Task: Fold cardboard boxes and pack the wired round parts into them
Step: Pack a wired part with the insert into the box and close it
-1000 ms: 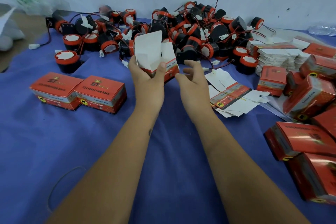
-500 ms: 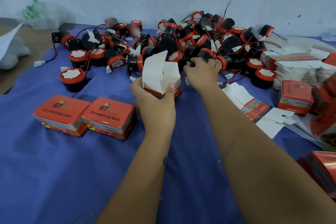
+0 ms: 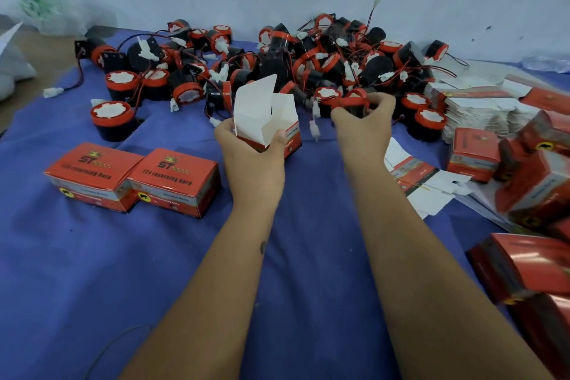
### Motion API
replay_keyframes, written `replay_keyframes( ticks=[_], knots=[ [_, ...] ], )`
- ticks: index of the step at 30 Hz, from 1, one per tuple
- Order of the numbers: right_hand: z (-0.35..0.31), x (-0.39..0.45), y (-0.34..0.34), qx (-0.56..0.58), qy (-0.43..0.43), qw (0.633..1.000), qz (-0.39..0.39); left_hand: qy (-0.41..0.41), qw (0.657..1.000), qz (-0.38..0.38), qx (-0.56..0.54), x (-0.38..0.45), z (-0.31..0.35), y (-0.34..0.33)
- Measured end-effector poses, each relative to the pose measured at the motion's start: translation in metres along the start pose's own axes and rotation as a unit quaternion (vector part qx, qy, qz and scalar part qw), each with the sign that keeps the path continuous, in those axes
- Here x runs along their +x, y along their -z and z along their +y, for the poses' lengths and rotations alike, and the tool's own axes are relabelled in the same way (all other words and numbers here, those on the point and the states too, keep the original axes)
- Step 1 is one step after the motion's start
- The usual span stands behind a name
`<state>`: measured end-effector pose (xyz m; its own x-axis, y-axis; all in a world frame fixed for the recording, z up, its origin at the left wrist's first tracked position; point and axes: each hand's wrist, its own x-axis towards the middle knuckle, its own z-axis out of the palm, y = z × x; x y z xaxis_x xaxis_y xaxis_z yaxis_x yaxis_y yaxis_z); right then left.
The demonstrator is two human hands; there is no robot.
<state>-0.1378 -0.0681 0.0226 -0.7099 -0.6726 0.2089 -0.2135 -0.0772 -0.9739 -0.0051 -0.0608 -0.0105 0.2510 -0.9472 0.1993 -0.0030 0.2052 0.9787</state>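
My left hand (image 3: 251, 160) grips an open red-and-white cardboard box (image 3: 266, 116) upright above the blue cloth, its white flaps standing up. Just to its right, my right hand (image 3: 364, 129) is closed on a black round part with a red rim (image 3: 350, 103), lifted off the front edge of the pile. Its wire and white plug (image 3: 314, 126) dangle between hand and box. The big pile of wired round parts (image 3: 293, 62) lies behind both hands against the wall.
Two closed red boxes (image 3: 132, 177) sit side by side at left. Flat unfolded box blanks (image 3: 484, 105) are stacked at right, with loose blanks (image 3: 422, 182) and more red boxes (image 3: 536, 194) beside my right arm. One lone round part (image 3: 112, 119) stands at left.
My right hand reached from beside the box into the pile, closed on a round part and pulled it back toward the box. My left hand kept hold of the open box.
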Motion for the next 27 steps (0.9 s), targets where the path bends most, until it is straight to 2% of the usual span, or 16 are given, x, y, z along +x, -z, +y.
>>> replay_keyframes(
  ticks=[2,5,7,9,12,15,17,19,21,24,27],
  knots=[
    [-0.007,-0.010,0.008,0.191,-0.105,0.976,-0.005,0.001,1.000,-0.007,0.003,-0.001,0.001,0.001],
    [-0.011,-0.025,0.018,0.454,-0.224,0.862,-0.027,0.003,1.000,-0.020,0.008,-0.004,0.003,0.003],
    [-0.009,-0.033,0.024,0.532,-0.255,0.806,-0.049,0.001,0.999,-0.037,0.017,-0.006,0.003,0.006],
    [-0.008,-0.037,0.030,0.542,-0.270,0.792,-0.082,-0.010,0.998,-0.055,0.040,-0.008,0.004,0.009],
    [-0.005,-0.040,0.036,0.501,-0.265,0.818,-0.098,-0.027,0.993,-0.080,0.079,-0.010,0.004,0.013],
    [-0.006,-0.041,0.039,0.504,-0.226,0.828,-0.100,-0.038,0.990,-0.099,0.096,-0.009,0.003,0.014],
    [-0.006,-0.042,0.036,0.458,-0.163,0.868,-0.103,-0.042,0.987,-0.124,0.097,-0.008,0.002,0.014],
    [-0.006,-0.043,0.033,0.348,-0.062,0.928,-0.114,-0.041,0.984,-0.147,0.089,-0.007,0.002,0.014],
    [-0.008,-0.047,0.031,0.236,0.042,0.962,-0.130,-0.032,0.984,-0.159,0.077,-0.007,0.004,0.014],
    [-0.008,-0.054,0.028,0.108,0.159,0.969,-0.156,0.002,0.984,-0.176,0.033,-0.006,0.006,0.014],
    [-0.004,-0.061,0.024,-0.016,0.226,0.965,-0.130,0.016,0.981,-0.190,0.016,-0.006,0.007,0.013]
  ],
)
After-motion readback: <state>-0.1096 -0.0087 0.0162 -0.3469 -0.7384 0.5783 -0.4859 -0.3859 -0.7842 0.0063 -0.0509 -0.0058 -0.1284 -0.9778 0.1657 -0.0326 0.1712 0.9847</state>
